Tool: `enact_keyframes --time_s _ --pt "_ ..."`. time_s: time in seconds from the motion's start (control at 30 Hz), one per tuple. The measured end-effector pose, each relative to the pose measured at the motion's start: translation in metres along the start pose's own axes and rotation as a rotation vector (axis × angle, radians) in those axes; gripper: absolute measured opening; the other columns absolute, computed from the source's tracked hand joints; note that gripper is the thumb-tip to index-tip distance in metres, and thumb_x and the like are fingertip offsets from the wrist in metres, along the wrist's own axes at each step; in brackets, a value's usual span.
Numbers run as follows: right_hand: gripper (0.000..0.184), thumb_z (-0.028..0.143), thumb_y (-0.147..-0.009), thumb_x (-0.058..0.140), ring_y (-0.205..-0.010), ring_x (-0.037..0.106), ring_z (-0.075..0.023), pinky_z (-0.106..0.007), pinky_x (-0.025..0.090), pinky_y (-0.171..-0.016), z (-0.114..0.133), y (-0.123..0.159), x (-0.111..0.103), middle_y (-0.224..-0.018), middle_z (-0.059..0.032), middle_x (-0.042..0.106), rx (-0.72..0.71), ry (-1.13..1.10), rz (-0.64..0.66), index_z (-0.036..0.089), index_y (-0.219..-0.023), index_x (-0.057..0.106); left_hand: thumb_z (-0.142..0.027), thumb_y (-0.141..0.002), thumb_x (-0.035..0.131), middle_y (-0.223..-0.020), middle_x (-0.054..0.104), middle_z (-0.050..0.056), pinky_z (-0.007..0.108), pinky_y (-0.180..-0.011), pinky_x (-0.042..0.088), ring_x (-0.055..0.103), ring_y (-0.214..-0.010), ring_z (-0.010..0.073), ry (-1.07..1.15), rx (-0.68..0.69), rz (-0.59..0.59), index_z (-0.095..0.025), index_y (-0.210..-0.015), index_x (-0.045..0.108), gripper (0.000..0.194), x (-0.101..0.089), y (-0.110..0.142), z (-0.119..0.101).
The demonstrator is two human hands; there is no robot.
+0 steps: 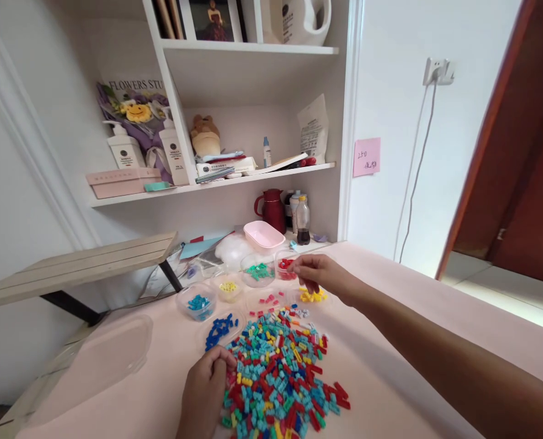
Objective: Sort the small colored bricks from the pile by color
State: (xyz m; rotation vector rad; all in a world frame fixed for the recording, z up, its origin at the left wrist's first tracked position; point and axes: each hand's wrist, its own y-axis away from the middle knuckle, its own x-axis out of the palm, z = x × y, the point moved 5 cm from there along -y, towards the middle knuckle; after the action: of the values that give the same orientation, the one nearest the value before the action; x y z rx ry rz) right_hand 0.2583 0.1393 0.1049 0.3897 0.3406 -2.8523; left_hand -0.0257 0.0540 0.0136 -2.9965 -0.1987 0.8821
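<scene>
A heap of small mixed-colour toy building bricks (275, 366) covers the middle of the pink tabletop. My left hand (209, 381) rests at its left edge, fingers curled against the bricks; what they hold, if anything, is hidden. My right hand (317, 272) reaches over the sorted bricks, fingers bent down beside the tub of red bricks (286, 268) and above the yellow bricks (314, 296). Whether a brick is between those fingers cannot be made out. Green bricks (259, 271), pale yellow bricks (228, 286), light blue bricks (198, 303) and dark blue bricks (220, 330) lie in separate clear containers.
A clear lid (116, 347) lies at the left, near a raised wooden shelf (79, 265). Behind the containers stand a pink basin (264, 236), a dark red jug (272, 210) and a bottle with dark liquid (303, 222). White shelving (253, 52) rises above the table.
</scene>
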Motion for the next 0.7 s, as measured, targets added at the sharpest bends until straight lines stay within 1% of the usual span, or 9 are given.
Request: enact_keyframes --time_s 0.03,0.07,0.13,0.2,0.27,0.4,0.5,0.6,0.7 --pt "0.024 0.036 -0.083 0.057 -0.044 0.05 -0.0074 -0.02 0.034 -0.042 -0.005 0.01 0.004 -0.06 0.0016 0.058 0.02 -0.029 0.124 0.015 -0.091 0.066 -0.03 -0.074 0.037 -0.054 0.054 -0.003 0.024 -0.055 0.035 0.05 -0.055 0.0152 0.002 0.001 0.0 -0.022 -0.066 0.058 0.024 0.0 0.0 0.0" --pt "0.026 0.037 -0.082 0.059 -0.042 0.047 -0.0068 -0.02 0.032 -0.041 -0.011 0.019 0.006 -0.058 0.0021 0.057 0.038 -0.053 0.21 0.014 -0.09 0.066 -0.03 -0.073 0.038 -0.054 0.054 -0.003 0.024 -0.055 0.035 0.05 -0.054 0.0152 0.002 0.004 -0.001 -0.022 -0.066 0.058 0.023 0.0 0.0 -0.001" --pt "0.028 0.04 -0.081 0.061 -0.04 0.041 -0.0056 -0.02 0.027 -0.039 -0.026 0.03 0.004 -0.053 0.0043 0.052 0.076 -0.094 0.277 0.013 -0.088 0.065 -0.032 -0.072 0.038 -0.052 0.052 -0.003 0.024 -0.055 0.035 0.049 -0.053 0.0153 -0.01 0.006 -0.005 -0.022 -0.066 0.059 0.024 -0.001 0.0 -0.001" --pt "0.028 0.04 -0.078 0.064 -0.04 0.038 -0.0051 -0.02 0.024 -0.039 -0.042 0.035 -0.001 -0.05 0.0058 0.048 0.121 -0.097 0.3 0.014 -0.086 0.065 -0.033 -0.072 0.038 -0.051 0.051 -0.003 0.025 -0.054 0.035 0.049 -0.053 0.0156 -0.024 0.0 -0.01 -0.022 -0.066 0.059 0.024 -0.001 -0.001 0.0" --pt "0.029 0.041 -0.075 0.067 -0.041 0.038 -0.0052 -0.02 0.023 -0.04 -0.054 0.036 -0.004 -0.051 0.0054 0.049 0.168 -0.081 0.302 0.014 -0.084 0.065 -0.035 -0.072 0.039 -0.051 0.051 -0.003 0.024 -0.054 0.036 0.049 -0.054 0.0158 -0.03 -0.016 -0.015 -0.022 -0.066 0.059 0.025 -0.001 -0.002 0.004" --pt "0.032 0.045 -0.073 0.066 -0.044 0.042 -0.0062 -0.019 0.027 -0.041 -0.068 0.036 -0.008 -0.054 0.004 0.051 0.232 -0.075 0.222 0.014 -0.082 0.064 -0.039 -0.072 0.042 -0.051 0.051 -0.003 0.024 -0.052 0.036 0.047 -0.051 0.0146 -0.004 -0.034 -0.003 -0.022 -0.067 0.059 0.024 0.0 -0.003 0.01" --pt "0.03 0.044 -0.073 0.066 -0.045 0.045 -0.0068 -0.019 0.031 -0.043 -0.074 0.036 -0.003 -0.056 0.0031 0.054 0.271 -0.066 0.232 0.015 -0.078 0.063 -0.038 -0.073 0.043 -0.052 0.051 -0.004 0.023 -0.053 0.036 0.046 -0.05 0.0137 0.012 -0.046 0.014 -0.022 -0.067 0.059 0.024 0.0 -0.003 0.01" --pt "0.023 0.038 -0.074 0.063 -0.047 0.047 -0.0072 -0.019 0.033 -0.043 -0.077 0.039 0.004 -0.061 0.0014 0.058 0.253 -0.039 0.289 0.016 -0.073 0.061 -0.038 -0.075 0.041 -0.051 0.049 -0.004 0.023 -0.053 0.036 0.047 -0.052 0.0137 0.008 -0.067 0.023 -0.022 -0.067 0.058 0.025 0.001 0.0 0.005" --pt "0.018 0.032 -0.076 0.06 -0.047 0.048 -0.0081 -0.02 0.036 -0.045 -0.073 0.044 0.009 -0.06 0.0013 0.058 0.188 0.015 0.324 0.016 -0.067 0.059 -0.037 -0.075 0.039 -0.05 0.048 -0.004 0.023 -0.053 0.034 0.046 -0.051 0.0139 0.008 -0.032 -0.019 -0.022 -0.065 0.058 0.026 0.0 0.003 -0.004"
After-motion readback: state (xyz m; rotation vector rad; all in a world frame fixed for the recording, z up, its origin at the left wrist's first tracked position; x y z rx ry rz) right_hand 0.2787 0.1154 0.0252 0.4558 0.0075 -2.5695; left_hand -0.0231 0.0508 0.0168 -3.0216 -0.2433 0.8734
